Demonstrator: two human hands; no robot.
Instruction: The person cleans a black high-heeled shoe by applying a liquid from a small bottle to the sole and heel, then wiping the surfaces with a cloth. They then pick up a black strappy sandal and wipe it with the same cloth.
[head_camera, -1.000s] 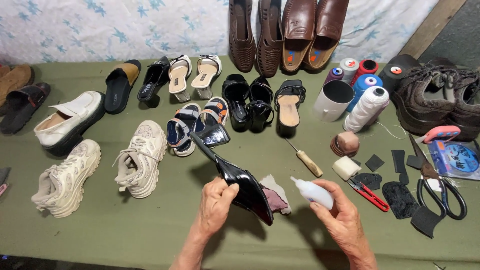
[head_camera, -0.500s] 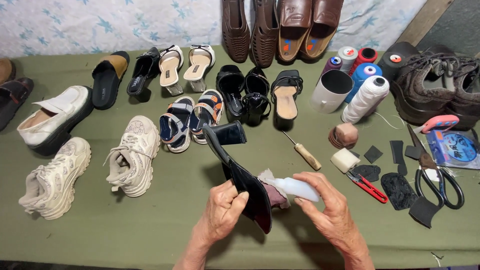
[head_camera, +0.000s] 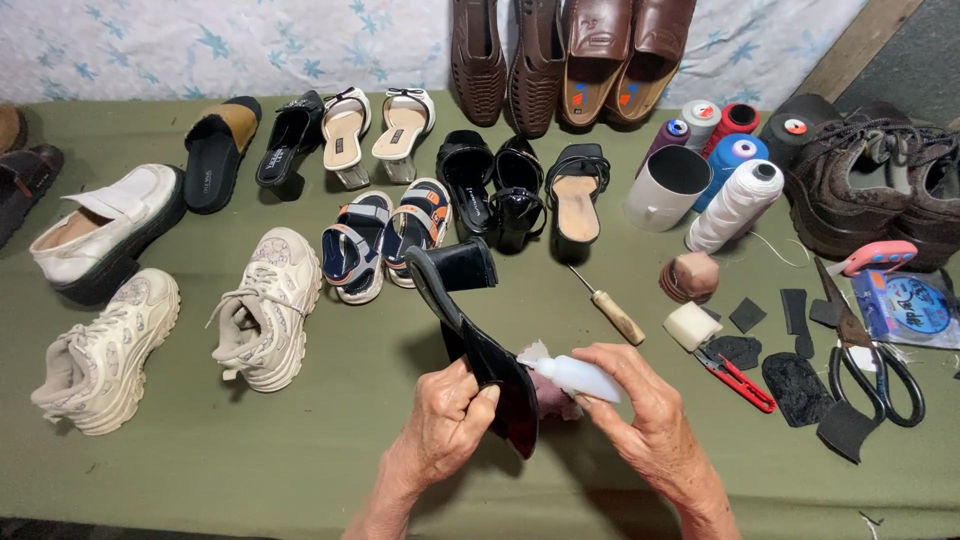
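Left hand (head_camera: 445, 420) grips black heeled shoe (head_camera: 480, 335) at lower centre, sole edge up; right hand (head_camera: 640, 400) closed on small glue bottle (head_camera: 575, 375), nozzle touching the shoe. Gluing step; next likely needs a steady squeeze along the seam. Awl (head_camera: 610, 308) lies on counter (head_camera: 300, 450) nearby.

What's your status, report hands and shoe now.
Left hand gripping black heeled shoe, sole side up. Right hand holding small white squeeze bottle, nozzle at the shoe's edge. Pinkish rag beneath; awl lies clear.

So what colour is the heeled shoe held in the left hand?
Glossy black, block heel included: the heeled shoe in the left hand, clearest in the head view.
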